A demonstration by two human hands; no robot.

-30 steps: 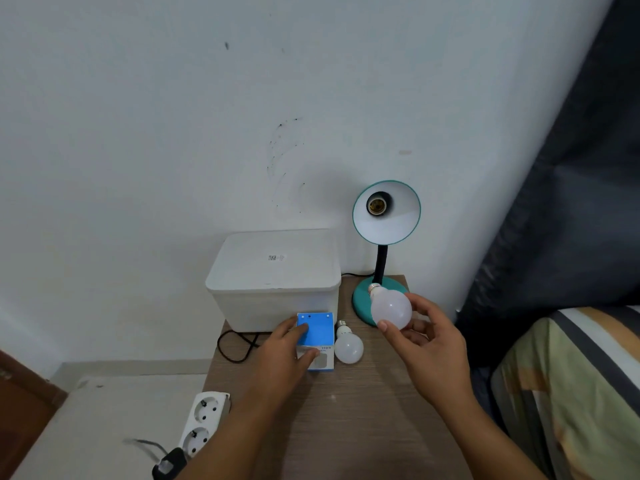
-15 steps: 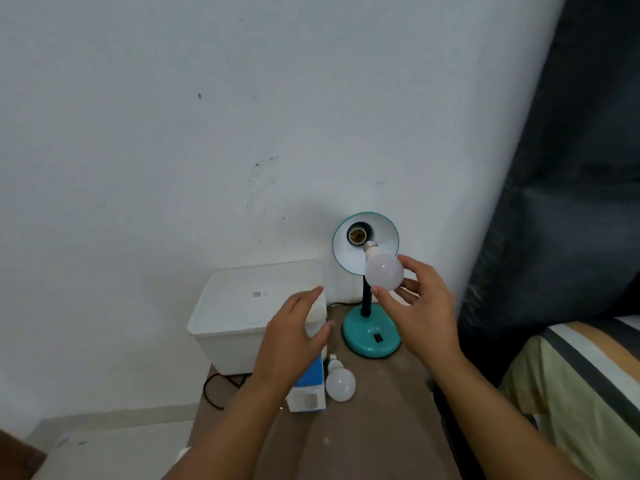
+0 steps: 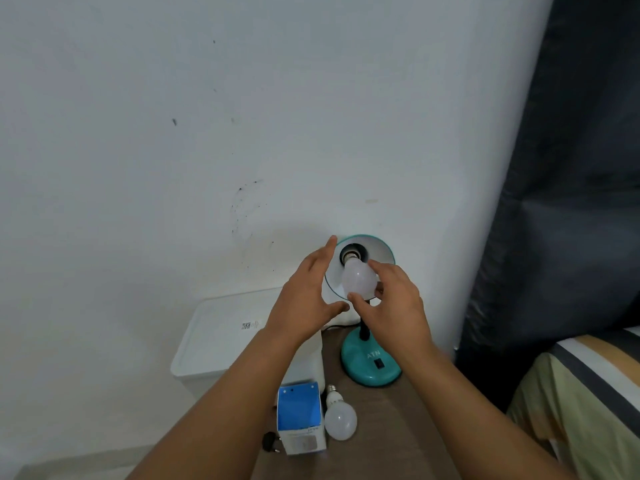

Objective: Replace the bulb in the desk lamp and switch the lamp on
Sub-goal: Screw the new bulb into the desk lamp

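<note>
A teal desk lamp stands on its round base [image 3: 370,365] at the back of a wooden table; its shade [image 3: 379,249] faces me. My right hand [image 3: 391,306] grips a white bulb [image 3: 358,280] whose screw end sits at the socket [image 3: 349,253] inside the shade. My left hand [image 3: 306,296] is open, its fingers spread against the shade's left rim. A second white bulb [image 3: 341,420] lies on the table beside a blue and white bulb box [image 3: 300,415]. A black rocker switch [image 3: 379,364] sits on the lamp base.
A white lidded plastic bin [image 3: 221,337] stands left of the lamp against the white wall. A black plug [image 3: 269,442] lies by the box. A dark curtain [image 3: 571,202] hangs at right, above striped bedding [image 3: 588,393].
My right hand has carried the bulb up from above the table to the socket. My left hand left the blue box and rose to the shade's rim. The view tilted upward.
</note>
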